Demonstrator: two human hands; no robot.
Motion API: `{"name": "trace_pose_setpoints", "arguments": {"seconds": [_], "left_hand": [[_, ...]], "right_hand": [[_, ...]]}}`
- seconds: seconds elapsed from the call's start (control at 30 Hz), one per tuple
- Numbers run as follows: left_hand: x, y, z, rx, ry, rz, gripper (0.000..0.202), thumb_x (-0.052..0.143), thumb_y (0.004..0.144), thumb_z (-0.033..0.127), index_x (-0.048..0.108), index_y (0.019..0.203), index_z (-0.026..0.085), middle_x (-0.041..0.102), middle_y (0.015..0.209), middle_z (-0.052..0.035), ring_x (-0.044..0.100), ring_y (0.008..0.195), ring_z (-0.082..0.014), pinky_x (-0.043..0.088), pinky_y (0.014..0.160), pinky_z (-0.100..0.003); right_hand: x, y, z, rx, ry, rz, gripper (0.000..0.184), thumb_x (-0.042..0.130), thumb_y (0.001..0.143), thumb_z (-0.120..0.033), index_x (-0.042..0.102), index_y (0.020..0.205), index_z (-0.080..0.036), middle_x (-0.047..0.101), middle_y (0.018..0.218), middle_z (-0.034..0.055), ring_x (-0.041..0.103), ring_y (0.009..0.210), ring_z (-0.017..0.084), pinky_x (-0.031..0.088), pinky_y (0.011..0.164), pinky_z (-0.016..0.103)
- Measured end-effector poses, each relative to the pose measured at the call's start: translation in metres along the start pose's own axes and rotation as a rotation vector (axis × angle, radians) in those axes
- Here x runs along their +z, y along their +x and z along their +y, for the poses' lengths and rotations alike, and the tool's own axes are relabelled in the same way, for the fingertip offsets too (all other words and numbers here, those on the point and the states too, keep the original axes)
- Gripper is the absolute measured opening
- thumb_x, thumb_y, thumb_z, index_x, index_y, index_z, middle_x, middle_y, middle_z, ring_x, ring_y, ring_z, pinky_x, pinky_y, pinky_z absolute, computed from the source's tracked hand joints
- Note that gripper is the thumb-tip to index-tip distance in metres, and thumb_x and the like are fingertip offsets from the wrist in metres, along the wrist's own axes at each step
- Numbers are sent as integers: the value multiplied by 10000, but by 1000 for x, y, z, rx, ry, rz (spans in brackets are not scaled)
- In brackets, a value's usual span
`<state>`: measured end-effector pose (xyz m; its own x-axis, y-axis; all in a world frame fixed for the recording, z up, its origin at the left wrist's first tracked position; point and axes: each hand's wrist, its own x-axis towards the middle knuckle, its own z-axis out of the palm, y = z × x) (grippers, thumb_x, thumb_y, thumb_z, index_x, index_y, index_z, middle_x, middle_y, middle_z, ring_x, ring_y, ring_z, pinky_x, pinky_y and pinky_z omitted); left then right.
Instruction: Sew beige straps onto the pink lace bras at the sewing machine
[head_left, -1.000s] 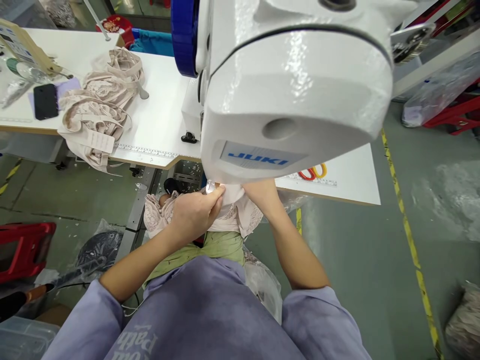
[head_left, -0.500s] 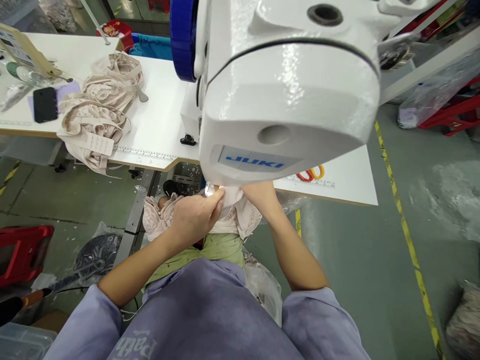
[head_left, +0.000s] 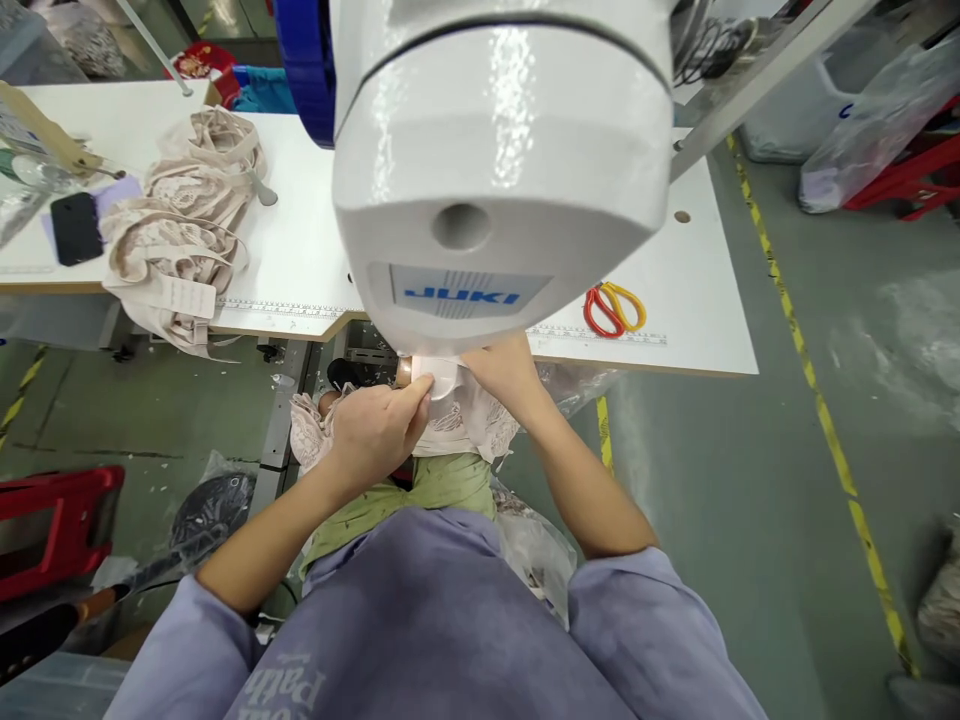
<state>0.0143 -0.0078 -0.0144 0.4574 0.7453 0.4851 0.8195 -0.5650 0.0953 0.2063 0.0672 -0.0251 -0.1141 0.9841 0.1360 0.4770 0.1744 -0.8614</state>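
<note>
A white sewing machine (head_left: 499,170) marked JUKI fills the upper middle and hides its needle area. Just below its head, my left hand (head_left: 381,420) pinches a beige lace bra (head_left: 450,428) between thumb and fingers. At the other side of the same cloth is my right hand (head_left: 504,375), its fingers curled on the fabric and partly covered by the machine head. The bra hangs over the table's front edge onto my lap, with a lace cup lying to the left of my left hand.
On the white table (head_left: 300,240) lie a pile of beige bras (head_left: 180,220), a black phone (head_left: 76,229) and red-and-yellow scissors (head_left: 613,308). A red stool (head_left: 60,530) stands on the floor at left. Plastic bags (head_left: 532,550) sit beside my legs.
My view has shifted, so the machine head appears further left and the scissors show whole. Both hands keep hold of the bra, with a pale flat piece of it now showing between them.
</note>
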Motion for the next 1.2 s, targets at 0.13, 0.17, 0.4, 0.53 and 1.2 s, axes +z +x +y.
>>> {"name": "trace_pose_setpoints", "arguments": {"seconds": [0.13, 0.17, 0.4, 0.53, 1.2], "left_hand": [[0, 0, 1, 46, -13, 34, 204, 532, 983, 237, 703, 1065, 163, 645, 552, 26, 558, 485, -127, 295, 510, -291], [1, 0, 1, 52, -18, 32, 198, 537, 979, 233, 700, 1067, 162, 637, 549, 29, 552, 484, -128, 293, 509, -294], [4, 3, 6, 101, -49, 53, 191, 520, 980, 207, 680, 1078, 169, 589, 516, 43, 497, 451, -116, 250, 493, -289], [6, 5, 9, 142, -47, 74, 178, 534, 974, 195, 663, 1091, 158, 564, 509, 54, 475, 450, -112, 241, 491, -289], [-3, -14, 4, -125, -276, 10, 234, 514, 971, 171, 697, 1115, 188, 744, 743, -10, 647, 603, -116, 457, 595, -232]], "right_hand": [[-2, 0, -1, -5, 6, 2, 178, 564, 894, -346, 672, 927, -208, 597, 637, -17, 566, 682, 181, 452, 724, 317], [-2, 0, -1, -9, 8, 7, 182, 564, 894, -350, 672, 928, -207, 596, 640, -16, 566, 689, 182, 449, 724, 315], [-7, -2, 1, -25, -16, 12, 187, 577, 893, -349, 668, 937, -192, 573, 632, -27, 518, 645, 151, 377, 634, 272], [-8, -2, 3, -23, -34, 23, 166, 599, 883, -321, 665, 949, -183, 537, 595, -50, 452, 564, 117, 321, 593, 259], [-2, -26, 11, 122, 355, 18, 254, 591, 929, -464, 614, 937, -212, 580, 765, -19, 523, 678, 127, 422, 639, 247]]}}
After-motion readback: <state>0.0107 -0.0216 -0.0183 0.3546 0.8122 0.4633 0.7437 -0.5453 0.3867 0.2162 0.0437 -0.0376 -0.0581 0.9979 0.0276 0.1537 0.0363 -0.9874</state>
